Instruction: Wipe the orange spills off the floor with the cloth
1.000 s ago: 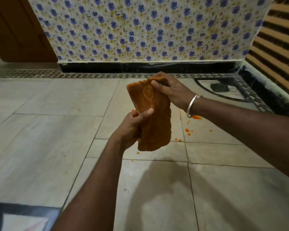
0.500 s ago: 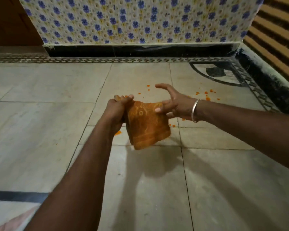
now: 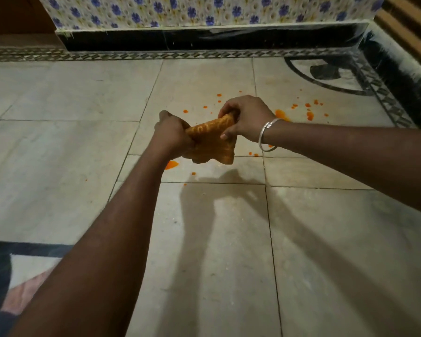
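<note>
An orange patterned cloth (image 3: pixel 210 143) hangs in the air above the pale tiled floor (image 3: pixel 58 166), folded and bunched between both hands. My left hand (image 3: pixel 171 133) grips its left end and my right hand (image 3: pixel 247 117), with a silver bangle on the wrist, grips its right end from above. Orange spills dot the floor below and beyond: a blob (image 3: pixel 171 164) under my left wrist, a larger patch (image 3: pixel 281 114) behind my right wrist, and scattered drops (image 3: pixel 308 109) further right and several small ones (image 3: pixel 206 105) ahead.
A wall with blue-flower tiles (image 3: pixel 192 10) and a black skirting (image 3: pixel 204 40) closes the far side. A dark patterned border runs along the right edge (image 3: pixel 389 103). A rug or mat corner (image 3: pixel 22 276) lies at the lower left.
The cloth has gone from hanging upright to folded low between both hands. My right hand, open half a second ago, now grips the cloth's right end. The view has tilted further down.
</note>
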Tool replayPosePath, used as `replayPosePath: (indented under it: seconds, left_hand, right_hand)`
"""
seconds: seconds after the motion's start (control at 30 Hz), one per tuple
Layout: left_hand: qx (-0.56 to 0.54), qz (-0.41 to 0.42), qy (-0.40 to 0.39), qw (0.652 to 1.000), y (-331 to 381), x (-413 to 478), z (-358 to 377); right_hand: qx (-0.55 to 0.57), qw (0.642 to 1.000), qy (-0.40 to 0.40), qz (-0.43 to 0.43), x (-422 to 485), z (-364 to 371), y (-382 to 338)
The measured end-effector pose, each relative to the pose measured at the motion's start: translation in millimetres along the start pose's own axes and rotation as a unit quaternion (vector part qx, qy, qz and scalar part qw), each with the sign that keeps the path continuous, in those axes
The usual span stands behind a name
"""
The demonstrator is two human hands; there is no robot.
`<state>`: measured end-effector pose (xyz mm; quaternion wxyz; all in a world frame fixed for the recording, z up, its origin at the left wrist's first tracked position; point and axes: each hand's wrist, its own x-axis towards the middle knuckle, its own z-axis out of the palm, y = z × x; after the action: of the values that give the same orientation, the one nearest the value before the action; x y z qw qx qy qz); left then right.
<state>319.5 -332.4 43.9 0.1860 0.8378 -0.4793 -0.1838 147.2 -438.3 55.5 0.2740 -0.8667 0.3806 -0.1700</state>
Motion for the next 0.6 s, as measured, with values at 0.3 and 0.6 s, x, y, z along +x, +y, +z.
replayPosePath:
  seconds: [0.3,0.6]
  left_hand:
    - [-0.032,0.157,0.133,0.978,-34.0,16.4,8.1]
    - [0.162,0.087,-0.135,0.974,-128.8,-30.3,82.4]
  right_hand:
    - [-0.084,0.993,0.042,-0.069,16.3,16.5,-4.6]
    - [-0.182,0.95,-0.228,-0.107,-53.1,109.8,46.7]
